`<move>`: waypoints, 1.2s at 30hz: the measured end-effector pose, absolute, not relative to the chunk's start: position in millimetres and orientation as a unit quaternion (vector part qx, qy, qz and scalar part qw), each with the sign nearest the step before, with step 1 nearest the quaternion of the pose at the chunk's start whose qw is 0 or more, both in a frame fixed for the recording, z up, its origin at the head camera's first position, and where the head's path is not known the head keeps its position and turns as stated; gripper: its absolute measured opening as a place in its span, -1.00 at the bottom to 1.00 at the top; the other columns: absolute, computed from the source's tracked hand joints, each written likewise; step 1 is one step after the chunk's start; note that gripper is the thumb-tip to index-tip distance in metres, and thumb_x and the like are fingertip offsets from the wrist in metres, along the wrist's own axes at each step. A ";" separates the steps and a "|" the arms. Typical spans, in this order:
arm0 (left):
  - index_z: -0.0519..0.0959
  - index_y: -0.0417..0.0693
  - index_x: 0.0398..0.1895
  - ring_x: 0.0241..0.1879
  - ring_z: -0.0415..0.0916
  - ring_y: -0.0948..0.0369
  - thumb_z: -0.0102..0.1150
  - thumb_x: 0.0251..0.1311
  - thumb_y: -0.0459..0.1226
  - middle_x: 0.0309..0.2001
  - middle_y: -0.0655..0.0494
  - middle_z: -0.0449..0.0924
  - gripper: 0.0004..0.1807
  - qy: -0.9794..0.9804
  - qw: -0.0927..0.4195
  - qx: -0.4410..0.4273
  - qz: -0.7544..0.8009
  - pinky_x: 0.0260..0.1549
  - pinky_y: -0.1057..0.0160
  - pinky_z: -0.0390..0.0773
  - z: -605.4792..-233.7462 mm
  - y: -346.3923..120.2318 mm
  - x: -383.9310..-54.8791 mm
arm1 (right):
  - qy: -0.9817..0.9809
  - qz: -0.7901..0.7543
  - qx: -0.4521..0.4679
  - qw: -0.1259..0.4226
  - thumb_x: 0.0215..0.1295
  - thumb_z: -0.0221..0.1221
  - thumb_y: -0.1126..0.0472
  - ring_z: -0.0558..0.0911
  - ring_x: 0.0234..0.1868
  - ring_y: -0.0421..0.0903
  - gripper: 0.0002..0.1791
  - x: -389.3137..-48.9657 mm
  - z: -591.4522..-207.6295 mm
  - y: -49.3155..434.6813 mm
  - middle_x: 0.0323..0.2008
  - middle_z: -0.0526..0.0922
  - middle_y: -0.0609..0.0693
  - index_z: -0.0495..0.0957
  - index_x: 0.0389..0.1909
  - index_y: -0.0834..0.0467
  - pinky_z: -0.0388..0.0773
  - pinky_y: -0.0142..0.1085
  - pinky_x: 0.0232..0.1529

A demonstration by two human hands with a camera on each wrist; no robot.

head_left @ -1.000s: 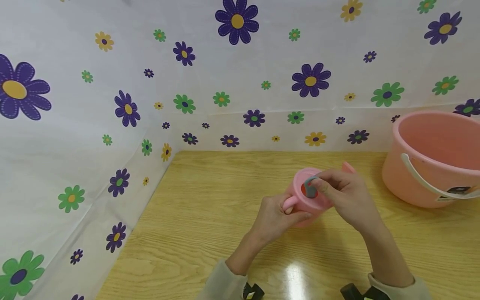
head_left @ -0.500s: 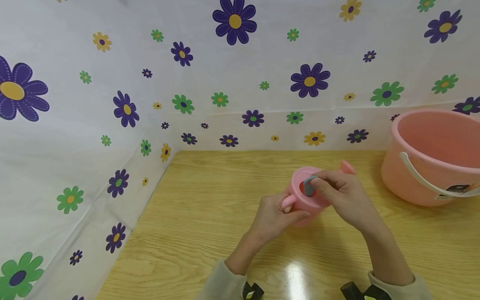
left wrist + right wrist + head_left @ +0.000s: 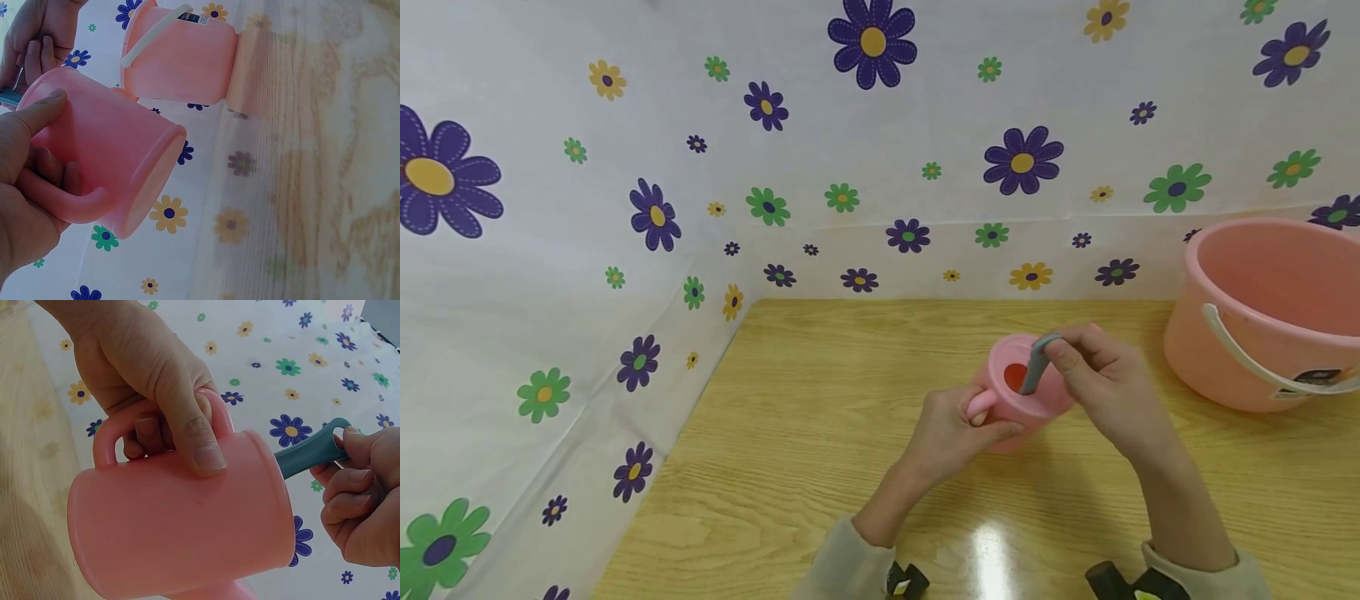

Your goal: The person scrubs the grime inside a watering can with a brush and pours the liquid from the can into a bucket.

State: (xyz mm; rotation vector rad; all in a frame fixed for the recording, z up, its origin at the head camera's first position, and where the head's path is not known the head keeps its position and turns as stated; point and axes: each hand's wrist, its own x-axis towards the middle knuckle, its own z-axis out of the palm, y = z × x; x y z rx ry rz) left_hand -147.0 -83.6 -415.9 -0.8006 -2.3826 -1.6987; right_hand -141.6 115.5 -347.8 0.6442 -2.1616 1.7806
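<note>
A pink watering can is held tilted above the table by the left hand. Its fingers curl through the can's handle, and the thumb lies along the can's side. The right hand pinches the holed end of a blue-grey plastic tool handle between thumb and fingers. This handle sticks up out of the can's top opening; its lower part is hidden inside, so the kind of tool cannot be told. A red patch shows within the opening. In the head view the right hand mostly covers the spout.
A large pink bucket with a white carrying handle stands on the wood-grain table at the right. Behind and to the left hangs a white flower-printed sheet. Black straps with small devices sit at both wrists.
The right hand has moved up and slightly right, drawing the blue-grey tool handle farther out of the opening. The left hand and the watering can have stayed almost still.
</note>
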 end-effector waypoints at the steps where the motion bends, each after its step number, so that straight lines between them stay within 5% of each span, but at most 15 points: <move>1: 0.64 -0.15 -0.21 -0.57 0.26 0.42 0.48 0.06 -0.32 -0.61 0.23 0.26 -0.75 -0.784 0.054 -0.264 -0.559 -0.55 0.44 0.30 -415.8 -83.6 -147.0 | -0.741 0.620 0.220 0.133 0.45 0.07 0.40 0.28 -0.53 -0.12 -0.87 -141.4 -347.7 115.6 -0.45 0.55 0.01 0.60 -0.18 0.30 0.22 -0.29 -0.57; 7: 0.66 -0.14 -0.14 -0.55 0.31 0.42 0.49 0.06 -0.31 -0.55 0.22 0.44 -0.71 -0.785 0.055 -0.265 -0.558 -0.52 0.45 0.34 -416.1 -83.5 -147.1 | -0.736 0.629 0.209 0.138 0.47 0.05 0.39 0.23 -0.66 -0.15 -0.84 -141.8 -347.4 115.5 -0.60 0.37 -0.06 0.57 -0.08 0.32 0.16 -0.28 -0.66; 17: 0.65 -0.16 -0.01 -0.53 0.37 0.41 0.48 0.06 -0.33 -0.43 0.10 0.63 -0.62 -0.785 0.051 -0.258 -0.561 -0.53 0.47 0.37 -414.5 -85.9 -145.9 | -0.780 0.557 0.237 0.160 0.42 0.09 0.43 0.39 -0.36 -0.13 -0.86 -144.1 -350.6 113.9 -0.35 0.56 -0.05 0.61 -0.17 0.21 0.35 -0.36 -0.45; 25: 0.64 -0.17 0.01 -0.54 0.34 0.41 0.46 0.09 -0.30 -0.45 0.12 0.59 -0.61 -0.789 0.053 -0.254 -0.558 -0.52 0.46 0.34 -414.0 -88.4 -145.5 | -0.796 0.541 0.262 0.074 0.46 0.09 0.34 0.55 -0.42 -0.12 -0.85 -141.7 -347.9 119.3 -0.32 0.67 0.04 0.64 -0.15 0.18 0.55 -0.42 -0.22; 29: 0.64 -0.17 0.02 -0.54 0.33 0.39 0.46 0.10 -0.31 -0.46 0.11 0.58 -0.61 -0.787 0.056 -0.252 -0.561 -0.51 0.46 0.35 -414.6 -89.6 -145.3 | -0.802 0.541 0.247 0.050 0.43 0.16 0.28 0.53 -0.44 -0.12 -0.93 -140.7 -348.5 115.2 -0.36 0.63 0.02 0.61 -0.20 0.17 0.55 -0.37 -0.41; 36: 0.66 -0.17 -0.03 -0.59 0.25 0.42 0.44 0.12 -0.32 -0.60 0.23 0.36 -0.67 -0.790 0.063 -0.254 -0.555 -0.57 0.46 0.30 -414.4 -91.1 -145.6 | -0.819 0.523 0.216 0.094 0.30 0.31 0.24 0.44 -0.56 -0.15 -0.91 -139.4 -351.9 104.2 -0.54 0.51 -0.03 0.58 -0.32 0.14 0.37 -0.38 -0.59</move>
